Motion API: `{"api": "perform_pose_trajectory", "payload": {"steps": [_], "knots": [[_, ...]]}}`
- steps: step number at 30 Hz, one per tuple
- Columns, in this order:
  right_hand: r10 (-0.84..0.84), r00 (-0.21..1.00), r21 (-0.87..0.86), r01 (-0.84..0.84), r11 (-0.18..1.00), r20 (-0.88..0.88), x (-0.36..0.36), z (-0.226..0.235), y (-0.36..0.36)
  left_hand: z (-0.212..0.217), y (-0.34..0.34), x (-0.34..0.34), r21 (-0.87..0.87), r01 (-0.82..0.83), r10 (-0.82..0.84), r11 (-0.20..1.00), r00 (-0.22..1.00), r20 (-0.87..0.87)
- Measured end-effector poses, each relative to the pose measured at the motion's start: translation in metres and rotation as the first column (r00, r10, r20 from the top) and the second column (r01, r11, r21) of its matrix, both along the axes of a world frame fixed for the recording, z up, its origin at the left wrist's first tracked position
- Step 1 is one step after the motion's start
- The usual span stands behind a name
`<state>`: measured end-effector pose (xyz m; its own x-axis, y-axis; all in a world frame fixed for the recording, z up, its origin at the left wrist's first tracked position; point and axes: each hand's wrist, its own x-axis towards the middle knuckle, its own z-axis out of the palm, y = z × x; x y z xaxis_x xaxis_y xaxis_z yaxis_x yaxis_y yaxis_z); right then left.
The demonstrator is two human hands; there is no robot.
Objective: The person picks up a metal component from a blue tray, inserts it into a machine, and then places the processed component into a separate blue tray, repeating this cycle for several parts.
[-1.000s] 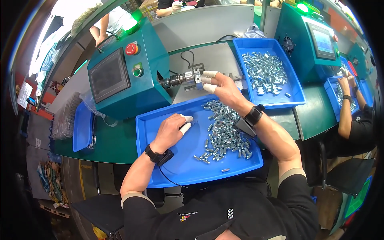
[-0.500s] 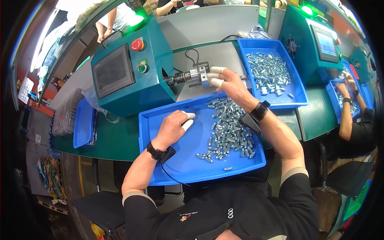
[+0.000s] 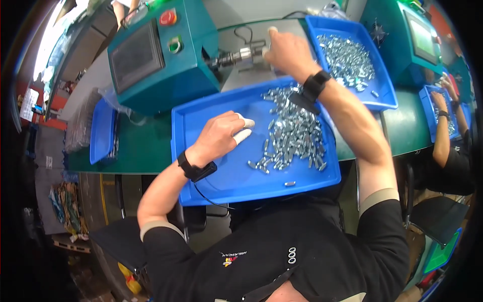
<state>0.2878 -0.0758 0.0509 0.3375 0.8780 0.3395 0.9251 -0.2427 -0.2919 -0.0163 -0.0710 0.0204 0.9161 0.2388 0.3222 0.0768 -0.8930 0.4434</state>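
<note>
Your right hand (image 3: pixel 284 50) pinches a small metal part at the machine's metal nose (image 3: pixel 236 56). Your left hand (image 3: pixel 219 137) rests curled in the near tray (image 3: pixel 201 189). Many metal parts (image 3: pixel 292 133) wait there; the far tray (image 3: pixel 385 93) looks fuller.

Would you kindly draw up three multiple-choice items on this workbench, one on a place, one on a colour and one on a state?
1. Where is the right hand?
A. At the metal nose of the teal machine
B. Flat in the near tray
C. On the green bench top

2. What colour is the near tray that holds the small metal parts?
A. Red
B. Blue
C. Grey

3. How is the left hand?
A. Spread flat on the machine's screen
B. Loosely curled over the near tray, white covers on two fingertips
C. Hanging below the bench

Answers: 1 A, the hand is up at the machine's metal nose. 2 B, the rim and floor are plainly blue. 3 B, the curled fingers hover beside the parts.
</note>
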Motion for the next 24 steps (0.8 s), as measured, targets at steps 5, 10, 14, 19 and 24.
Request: {"api": "perform_pose_trajectory", "payload": {"steps": [5, 10, 14, 19, 24], "knots": [[-0.031, 0.999, 0.048, 0.031, 0.998, 0.011, 0.004, 0.013, -0.011, 0.007, -0.023, -0.019, -0.027, 0.178, -0.18, 0.984, 0.975, -0.129], [-0.181, 0.983, 0.127, 0.183, 0.975, -0.025, 0.053, -0.003, -0.063, -0.006, -0.045, -0.033, 0.019, 0.22, -0.212, 0.975, 0.955, -0.206], [-0.361, 0.929, 0.111, 0.368, 0.923, -0.078, 0.107, -0.023, -0.126, 0.001, -0.047, -0.03, 0.051, 0.194, -0.18, 0.98, 0.961, -0.209], [-0.365, 0.925, 0.268, 0.381, 0.885, -0.111, 0.109, -0.042, -0.179, 0.04, -0.022, 0.023, 0.127, 0.1, -0.103, 0.987, 0.994, 0.022], [-0.201, 0.956, 0.42, 0.276, 0.864, -0.215, 0.079, -0.07, -0.186, 0.065, 0.019, 0.103, 0.13, -0.059, 0.035, 0.99, 0.983, 0.182]]}}
